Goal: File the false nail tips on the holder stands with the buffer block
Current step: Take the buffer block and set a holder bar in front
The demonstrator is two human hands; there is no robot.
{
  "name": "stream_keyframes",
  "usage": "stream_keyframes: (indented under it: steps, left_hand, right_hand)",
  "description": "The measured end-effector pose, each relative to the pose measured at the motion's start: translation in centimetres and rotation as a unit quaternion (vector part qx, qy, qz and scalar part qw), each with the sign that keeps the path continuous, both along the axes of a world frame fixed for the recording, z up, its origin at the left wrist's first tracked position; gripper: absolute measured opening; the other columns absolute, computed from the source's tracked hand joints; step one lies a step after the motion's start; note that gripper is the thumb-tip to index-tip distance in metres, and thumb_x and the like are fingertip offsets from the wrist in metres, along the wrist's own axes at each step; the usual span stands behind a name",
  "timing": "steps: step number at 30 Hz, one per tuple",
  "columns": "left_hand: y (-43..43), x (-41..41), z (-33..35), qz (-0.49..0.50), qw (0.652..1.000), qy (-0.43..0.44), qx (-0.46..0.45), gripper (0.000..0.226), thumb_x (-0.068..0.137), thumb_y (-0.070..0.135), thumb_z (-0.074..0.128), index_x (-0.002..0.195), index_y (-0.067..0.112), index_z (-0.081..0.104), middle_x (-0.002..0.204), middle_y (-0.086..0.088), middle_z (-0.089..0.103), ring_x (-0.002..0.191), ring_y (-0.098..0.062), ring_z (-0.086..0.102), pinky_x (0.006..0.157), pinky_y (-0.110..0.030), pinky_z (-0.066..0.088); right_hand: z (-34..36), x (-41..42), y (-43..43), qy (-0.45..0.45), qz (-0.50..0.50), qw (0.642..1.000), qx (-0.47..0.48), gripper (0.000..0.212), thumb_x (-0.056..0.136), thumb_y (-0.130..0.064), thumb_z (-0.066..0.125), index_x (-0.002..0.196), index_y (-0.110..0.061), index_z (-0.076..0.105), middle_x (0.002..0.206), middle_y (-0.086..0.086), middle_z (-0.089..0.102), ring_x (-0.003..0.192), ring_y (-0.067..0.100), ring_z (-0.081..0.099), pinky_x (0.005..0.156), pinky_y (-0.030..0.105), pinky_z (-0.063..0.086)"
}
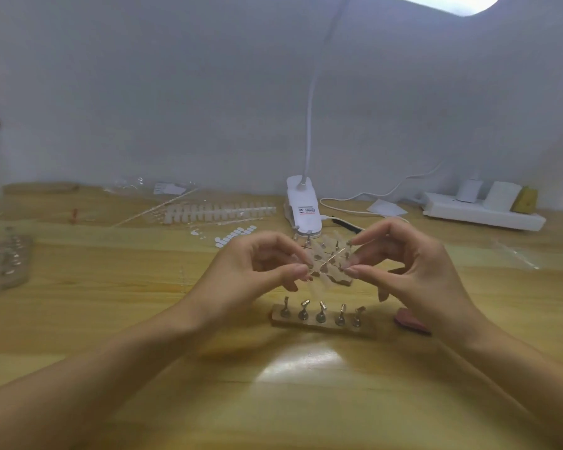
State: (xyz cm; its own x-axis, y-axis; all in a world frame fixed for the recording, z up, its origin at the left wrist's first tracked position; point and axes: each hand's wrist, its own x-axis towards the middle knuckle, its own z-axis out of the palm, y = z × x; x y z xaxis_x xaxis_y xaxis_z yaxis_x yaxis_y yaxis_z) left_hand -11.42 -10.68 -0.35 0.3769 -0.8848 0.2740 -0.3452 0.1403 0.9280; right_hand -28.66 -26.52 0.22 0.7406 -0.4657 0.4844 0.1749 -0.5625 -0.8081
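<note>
Both hands are raised just above the wooden table (78, 287), fingertips turned toward each other over the work. The left hand (257, 271) has its thumb and forefinger pinched narrowly on the left end of a thin, pale strip (325, 264) — too blurred to name for certain — while its other fingers curl loosely underneath. The right hand (400, 267) mirrors it, thumb and forefinger nearly closed on the strip's right end, the remaining fingers bent and apart from the table.

Directly behind and below the fingertips stands a holder stand (330, 254) carrying translucent false nail tips (335, 237); whether the fingers touch those tips cannot be told. Nearer the person sits a second holder stand (319, 321), a wooden bar with five small metal posts, all bare. Just to its right, near the right wrist, lies a reddish buffer block (411, 321), flat on the table and touched by neither hand.

Farther back are a white clip lamp (303, 209), a long rack of nail tips (215, 212) — lying flat — and a white power strip (481, 212) by the wall.
</note>
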Motion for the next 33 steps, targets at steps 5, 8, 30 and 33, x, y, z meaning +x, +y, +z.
stream_keyframes:
  steps: [5, 8, 30, 33]
  left_hand:
    - [-1.0, 0.7, 1.2, 0.054, 0.998, -0.016, -0.024, 0.016, 0.078, 0.013, 0.079, 0.088, 0.011, 0.067, 0.078, -0.003, 0.076, 0.066, -0.012, 0.071, 0.063, -0.017, 0.052]
    - [-1.5, 1.1, 1.4, 0.101, 0.980, -0.165, -0.043, 0.014, 0.078, 0.024, 0.080, 0.084, 0.018, 0.069, 0.082, 0.007, 0.074, 0.074, -0.009, 0.071, 0.070, -0.029, 0.057]
    - [-1.7, 2.9, -1.7, 0.141, 0.987, 0.046, -0.059, 0.016, 0.097, 0.026, 0.061, 0.081, 0.029, 0.062, 0.088, 0.013, 0.068, 0.062, -0.005, 0.056, 0.051, -0.016, 0.042]
    - [-1.7, 3.0, -1.5, 0.145, 0.983, 0.091, -0.073, 0.017, 0.098, 0.024, 0.058, 0.081, 0.027, 0.059, 0.084, 0.014, 0.066, 0.055, -0.005, 0.050, 0.044, -0.013, 0.036]
  right_hand:
    - [0.8, 0.8, 0.2, -0.008, 0.025, 0.994, 0.107, 0.034, 0.071, -0.030, 0.077, 0.096, -0.011, 0.063, 0.084, 0.010, 0.076, 0.074, 0.020, 0.073, 0.045, 0.024, 0.051]
    - [0.8, 1.0, 0.3, 0.020, 0.025, 0.990, 0.137, 0.026, 0.080, -0.026, 0.073, 0.097, -0.011, 0.061, 0.084, 0.010, 0.076, 0.075, 0.018, 0.074, 0.048, 0.023, 0.053]
    - [0.0, -1.8, -1.1, 0.341, 0.088, 0.912, -0.211, 0.092, 0.077, -0.032, 0.081, 0.140, -0.065, 0.023, 0.099, -0.021, 0.056, 0.098, 0.004, 0.055, 0.073, 0.011, 0.042]
    - [-0.7, -1.4, -0.4, 0.328, 0.088, 0.908, -0.244, 0.087, 0.081, -0.031, 0.074, 0.140, -0.066, 0.020, 0.098, -0.020, 0.053, 0.093, 0.008, 0.056, 0.075, 0.016, 0.044]
